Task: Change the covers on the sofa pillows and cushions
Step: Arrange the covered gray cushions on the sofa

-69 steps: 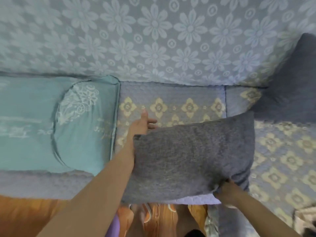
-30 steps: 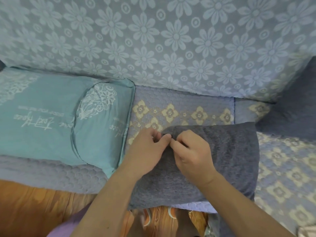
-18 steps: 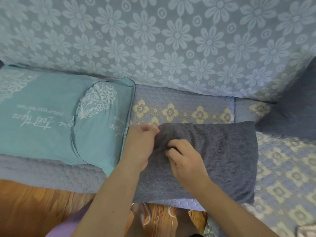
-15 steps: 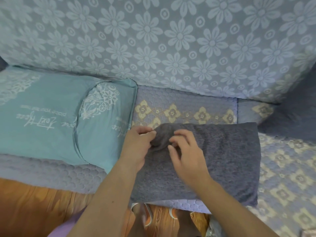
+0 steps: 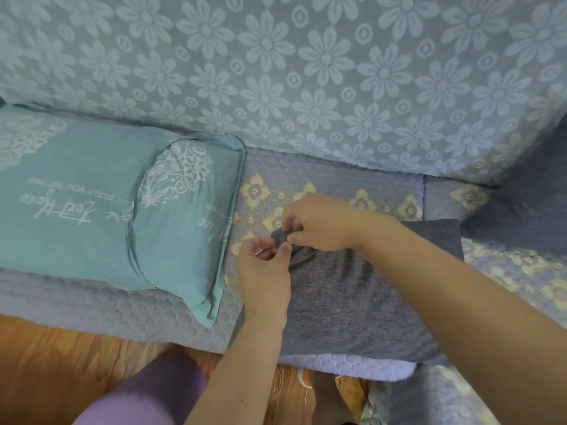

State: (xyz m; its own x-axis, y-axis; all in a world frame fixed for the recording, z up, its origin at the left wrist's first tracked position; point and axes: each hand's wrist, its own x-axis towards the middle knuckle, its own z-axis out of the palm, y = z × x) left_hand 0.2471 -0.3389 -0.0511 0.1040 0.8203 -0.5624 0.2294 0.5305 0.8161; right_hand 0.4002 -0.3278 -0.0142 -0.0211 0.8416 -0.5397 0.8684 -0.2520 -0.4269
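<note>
- grey pillow [image 5: 352, 289]: dark grey-blue knit cover, lies flat on the sofa seat [image 5: 331, 182] near its front edge; far-left corner bunched into a small peak, creases fanning from it.
- teal pillow [image 5: 101, 216]: teal cover with white floral print and script, lies flat on the seat left of the grey pillow, just beside it; an inner curved seam shows, its near-right corner hangs toward the seat edge.

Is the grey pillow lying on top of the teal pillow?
No, the grey pillow lies on the quilted sofa seat, beside the teal pillow and not overlapping it.
</note>
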